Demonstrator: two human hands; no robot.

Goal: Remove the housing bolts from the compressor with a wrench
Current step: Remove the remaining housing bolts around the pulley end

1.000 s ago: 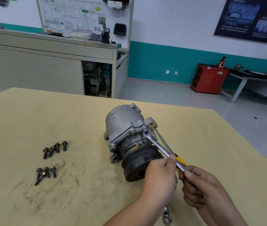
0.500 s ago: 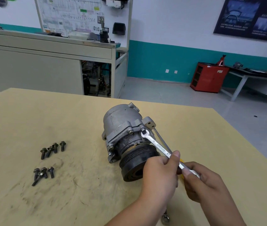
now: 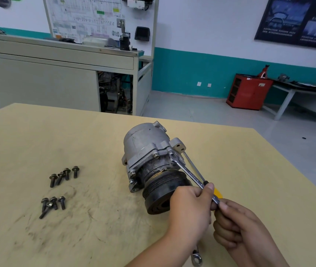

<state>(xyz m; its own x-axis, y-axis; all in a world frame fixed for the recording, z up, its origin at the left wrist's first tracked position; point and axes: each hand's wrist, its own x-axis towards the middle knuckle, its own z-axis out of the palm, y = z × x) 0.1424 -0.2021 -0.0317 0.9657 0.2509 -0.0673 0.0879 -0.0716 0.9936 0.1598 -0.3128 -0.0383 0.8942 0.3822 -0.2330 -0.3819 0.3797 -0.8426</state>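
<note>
Both bare forearms come in from the lower edge, the left from the middle and the right from the corner, and the two grips sit close together. The left grip [image 3: 190, 209] shows its back to the camera, fingers curled under and thumb laid along the shaft of the wrench [image 3: 189, 172], pinching it. The right grip [image 3: 236, 226] sits just behind and lower, fingers folded round the wrench's near end, thumb tip pressed on top.
</note>
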